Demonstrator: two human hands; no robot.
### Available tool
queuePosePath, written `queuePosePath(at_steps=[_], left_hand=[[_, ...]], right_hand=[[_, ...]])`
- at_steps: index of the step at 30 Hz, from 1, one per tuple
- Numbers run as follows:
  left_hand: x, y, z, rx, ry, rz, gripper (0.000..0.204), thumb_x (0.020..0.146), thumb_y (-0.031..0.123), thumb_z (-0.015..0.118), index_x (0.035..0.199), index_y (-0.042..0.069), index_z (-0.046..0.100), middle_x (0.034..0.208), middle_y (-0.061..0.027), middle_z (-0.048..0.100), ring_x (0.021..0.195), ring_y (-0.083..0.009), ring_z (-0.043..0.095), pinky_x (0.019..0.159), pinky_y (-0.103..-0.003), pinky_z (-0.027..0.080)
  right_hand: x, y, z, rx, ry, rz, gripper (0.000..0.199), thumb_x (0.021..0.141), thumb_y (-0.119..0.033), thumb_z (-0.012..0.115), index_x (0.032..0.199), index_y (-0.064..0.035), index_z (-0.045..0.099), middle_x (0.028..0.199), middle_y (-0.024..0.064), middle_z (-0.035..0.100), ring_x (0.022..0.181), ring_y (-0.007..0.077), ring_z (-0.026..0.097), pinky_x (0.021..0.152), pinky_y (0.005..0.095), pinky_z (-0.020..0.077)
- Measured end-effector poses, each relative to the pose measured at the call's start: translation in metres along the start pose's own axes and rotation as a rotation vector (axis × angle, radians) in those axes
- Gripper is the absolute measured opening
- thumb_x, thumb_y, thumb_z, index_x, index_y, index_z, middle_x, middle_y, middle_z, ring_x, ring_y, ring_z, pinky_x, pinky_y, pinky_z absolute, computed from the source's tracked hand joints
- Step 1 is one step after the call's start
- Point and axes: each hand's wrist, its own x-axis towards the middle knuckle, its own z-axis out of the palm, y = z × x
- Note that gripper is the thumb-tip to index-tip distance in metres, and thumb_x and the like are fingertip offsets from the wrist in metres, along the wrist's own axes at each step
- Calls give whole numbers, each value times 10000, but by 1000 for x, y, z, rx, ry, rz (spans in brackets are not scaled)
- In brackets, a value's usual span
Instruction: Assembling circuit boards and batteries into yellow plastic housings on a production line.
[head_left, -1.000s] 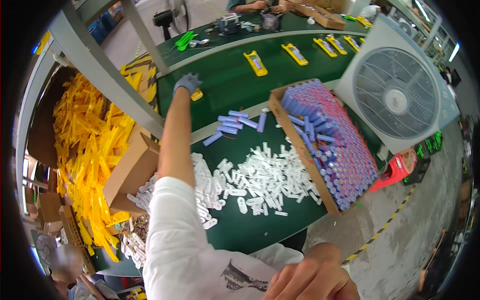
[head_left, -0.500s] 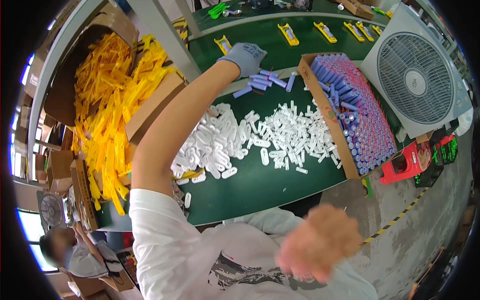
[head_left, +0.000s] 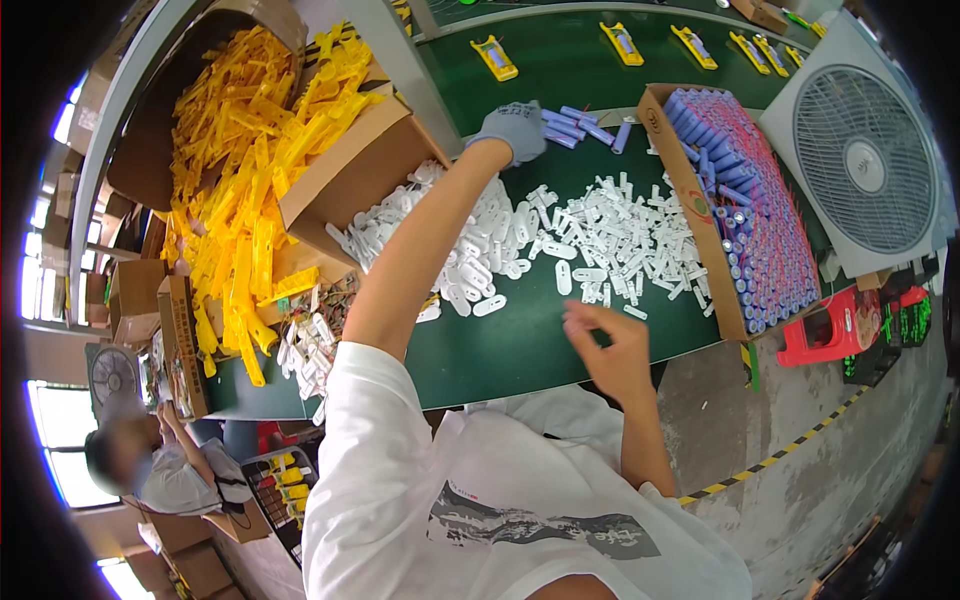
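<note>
L hand (head_left: 512,132), in a gray-blue glove, was at far side of the green surface (head_left: 500,365), just beside a small grp of violet cylindrical cells (head_left: 595,131) lying loose there. Glove back faced cam & hid its fingers; couldn't tell if they were apart, together or clamped on a cell. R hand (head_left: 622,352), bare, was over near part of surface, thumb & index apart w/ a gap betw. them. L forearm crossed above a heap of white oval plastic pcs (head_left: 480,245); to R of that lay a 2nd heap, narrower white plastic pcs (head_left: 640,240), w/ R hand near its front L edge. At R end of surface: open cardboard box (head_left: 705,230) packed w/ red-wired violet cells (head_left: 775,225), most upright, some tipped at L side. Gray box fan (head_left: 865,150) stood tilted beyond it. On L: large pile of yellow plastic pcs (head_left: 250,190), next to an open carton (head_left: 345,175). At back, a row of yellow casings (head_left: 495,60), violet cells in several, lay spaced along a green strip (head_left: 560,65). Red plastic stool (head_left: 835,325) on floor at R, nr striped tape (head_left: 800,455). Co-worker (head_left: 185,485) sat at lower L, well apart.
</note>
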Motion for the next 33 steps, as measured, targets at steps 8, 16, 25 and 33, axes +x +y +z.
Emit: queuePosePath(at_steps=[8,16,25,33], left_hand=[[-198,91,4,-922,353,30,257,714,192,717,898,50,607,775,-128,638,715,-292,633,648,-357,482],[-285,50,28,-618,203,-118,354,747,271,739,1017,87,603,836,-115,626,749,-326,607,668,-377,481],[-331,-218,-47,8,103,-392,486,693,156,740,1159,111,610,1246,-118,544,1151,-298,520,979,-383,420],[-324,-277,-21,104,219,-199,502,614,175,795,1073,113,601,1235,-108,551,1184,-334,458,1012,-419,356]], right_hand=[[40,38,-12,-32,87,-185,467,713,8,709,1165,8,590,1092,102,635,925,177,602,798,299,483],[17,7,32,-40,-466,-11,253,729,-3,702,976,34,660,847,103,681,712,137,617,657,256,483],[6,33,28,565,-209,230,203,925,-96,541,1077,38,538,854,78,612,700,116,558,641,251,477],[33,15,13,-219,34,106,187,916,-199,595,886,-17,569,583,23,467,527,104,381,515,266,354]])
